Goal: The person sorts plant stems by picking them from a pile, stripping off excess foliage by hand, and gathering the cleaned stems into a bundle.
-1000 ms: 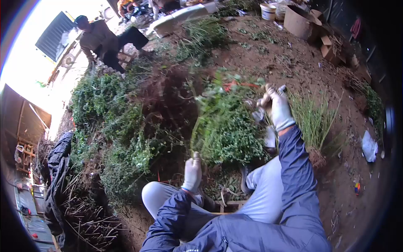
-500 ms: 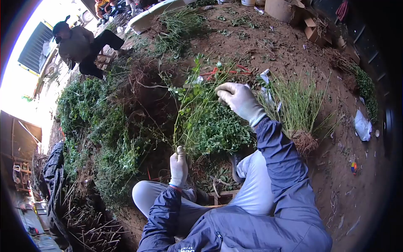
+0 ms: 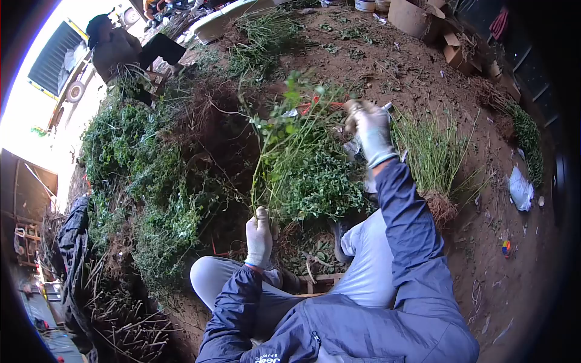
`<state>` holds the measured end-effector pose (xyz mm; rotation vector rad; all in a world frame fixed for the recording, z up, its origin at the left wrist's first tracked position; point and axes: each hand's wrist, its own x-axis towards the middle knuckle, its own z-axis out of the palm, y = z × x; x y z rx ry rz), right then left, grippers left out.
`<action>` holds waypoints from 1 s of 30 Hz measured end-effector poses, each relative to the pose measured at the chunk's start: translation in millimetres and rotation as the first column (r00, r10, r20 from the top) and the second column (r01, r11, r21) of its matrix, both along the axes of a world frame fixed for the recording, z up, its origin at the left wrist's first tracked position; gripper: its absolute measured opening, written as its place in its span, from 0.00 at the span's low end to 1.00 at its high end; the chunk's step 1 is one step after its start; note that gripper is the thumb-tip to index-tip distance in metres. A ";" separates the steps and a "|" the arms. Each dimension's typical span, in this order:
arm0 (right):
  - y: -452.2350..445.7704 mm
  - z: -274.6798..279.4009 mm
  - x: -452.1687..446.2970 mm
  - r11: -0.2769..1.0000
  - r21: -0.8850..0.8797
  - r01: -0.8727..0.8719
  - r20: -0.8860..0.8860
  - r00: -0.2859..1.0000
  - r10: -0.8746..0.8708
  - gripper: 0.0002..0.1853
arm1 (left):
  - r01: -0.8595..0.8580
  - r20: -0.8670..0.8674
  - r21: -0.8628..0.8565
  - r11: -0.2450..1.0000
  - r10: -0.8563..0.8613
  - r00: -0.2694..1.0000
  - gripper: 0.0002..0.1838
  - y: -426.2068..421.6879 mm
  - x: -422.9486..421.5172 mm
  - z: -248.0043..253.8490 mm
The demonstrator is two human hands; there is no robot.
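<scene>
My left hand, in a pale work glove, is closed round the lower stems of a leafy plant. The thin green stems rise from the fist, their leafy tops fanning toward the upper middle. Up and to the right is my gloved right hand, beside the tips of the plant; its fingers are bent but smeared by motion, so their hold is unclear. Below the stems lies a heap of cut greenery. To the right of it rests a bundle of bare green stems with roots.
A large pile of leafy plants spreads on the left, with dry sticks in front. Another person sits at upper left. Cardboard boxes stand at the back right. A white plastic bag lies on the soil.
My right hand has moved right and slightly up, turning at the wrist. My left hand keeps its grip, nearly still. The seated person now has greenery in front of them.
</scene>
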<state>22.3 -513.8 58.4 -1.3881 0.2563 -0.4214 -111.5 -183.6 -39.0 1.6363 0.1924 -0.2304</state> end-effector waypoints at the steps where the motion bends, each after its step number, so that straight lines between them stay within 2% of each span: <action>1: -12.9 4.7 -5.1 0.997 -0.081 0.015 -0.014 1.000 -0.016 0.12 | 0.009 0.003 -0.010 1.000 -0.009 1.000 0.38 2.6 0.0 -1.5; 2: -22.2 0.9 -6.8 0.998 -0.054 -0.018 -0.059 0.998 0.015 0.12 | -0.012 -0.001 -0.032 0.999 0.012 1.000 0.38 2.6 0.7 -3.4; 4: -20.9 -2.2 -18.6 0.949 -0.188 -0.253 -0.225 0.952 0.209 0.11 | -0.027 0.002 -0.029 0.999 0.027 1.000 0.37 -0.1 2.5 1.9; 5: -20.3 -6.7 -24.1 0.836 -0.312 -0.452 -0.364 0.869 0.334 0.15 | -0.041 0.002 -0.027 0.999 0.041 0.999 0.37 -1.6 2.6 3.3; 7: -0.3 -7.2 -32.1 0.577 -0.503 -0.644 -0.468 0.764 0.445 0.29 | -0.049 -0.012 -0.035 0.998 0.049 0.999 0.38 -2.9 2.5 -0.1; 9: 20.0 -17.7 -28.4 0.592 -0.411 -0.694 -0.445 0.719 0.534 0.33 | -0.014 0.005 -0.004 1.000 0.014 1.000 0.38 -2.9 3.7 -2.2; 11: 40.3 -3.3 -26.1 0.550 -0.389 -0.739 -0.488 0.671 0.558 0.28 | -0.026 0.003 -0.019 0.999 0.026 1.000 0.38 -8.3 3.2 2.7; 12: 48.6 -6.9 -23.0 0.555 -0.430 -0.712 -0.446 0.702 0.556 0.25 | -0.001 0.016 -0.003 1.000 0.001 1.000 0.37 -7.4 2.7 3.4; 14: 51.7 -10.3 -18.5 0.653 -0.336 -0.679 -0.482 0.720 0.500 0.21 | 0.018 0.003 -0.008 1.000 -0.018 1.000 0.36 -2.3 2.0 -6.9; 15: 43.9 -8.4 -10.3 0.505 -0.556 -0.661 -0.506 0.751 0.425 0.18 | 0.035 -0.008 -0.021 0.999 -0.035 0.999 0.37 0.6 1.4 -11.6; 16: 38.3 -5.6 -10.3 0.389 -0.752 -0.533 -0.399 0.837 0.375 0.17 | 0.028 -0.018 -0.043 0.999 -0.029 0.999 0.37 -0.7 1.0 -6.0; 17: 34.0 -2.6 -10.4 0.531 -0.616 -0.582 -0.437 0.813 0.384 0.17 | 0.024 -0.020 -0.041 0.999 -0.025 1.000 0.37 -2.9 1.5 -0.4; 18: 23.9 -11.8 -6.0 0.606 -0.548 -0.576 -0.411 0.817 0.405 0.21 | 0.013 -0.023 -0.053 0.999 -0.014 1.000 0.37 -6.5 2.5 8.5; 19: 17.6 -6.5 -6.0 0.589 -0.600 -0.541 -0.420 0.840 0.344 0.22 | 0.000 -0.028 -0.066 0.998 -0.002 1.000 0.37 -7.2 2.0 12.3; 21: 2.3 -8.3 -5.8 0.742 -0.586 -0.326 -0.332 0.932 0.147 0.23 | -0.008 -0.073 -0.095 0.995 0.001 0.997 0.37 -5.2 2.5 9.5; 23: -19.7 -6.3 -3.9 0.815 -0.567 -0.120 -0.224 0.975 -0.012 0.20 | -0.044 -0.110 -0.097 0.994 0.033 0.993 0.38 -4.8 3.5 14.8; 24: -32.4 -4.8 -4.2 0.799 -0.581 -0.159 -0.309 0.950 -0.036 0.16 | -0.029 -0.102 -0.107 0.994 0.018 0.995 0.38 -2.3 4.6 11.7; 25: -33.1 -4.6 -9.2 0.819 -0.546 -0.175 -0.306 0.952 -0.001 0.16 | -0.014 -0.095 -0.115 0.993 0.003 0.995 0.37 1.0 5.9 7.3; 27: -8.6 8.9 -26.3 0.765 -0.600 -0.235 -0.269 0.959 0.084 0.10 | -0.039 -0.071 -0.098 0.994 0.032 0.997 0.37 1.6 7.0 -2.5; 28: 4.1 6.7 -27.9 0.678 -0.701 -0.221 -0.157 0.975 0.156 0.13 | -0.051 -0.064 -0.073 0.996 0.046 0.997 0.37 0.5 7.7 -5.3; 30: 41.8 24.6 -36.4 0.691 -0.678 -0.249 -0.064 0.957 0.282 0.12 | -0.080 -0.054 -0.115 0.990 0.074 0.996 0.36 -4.7 7.5 -4.9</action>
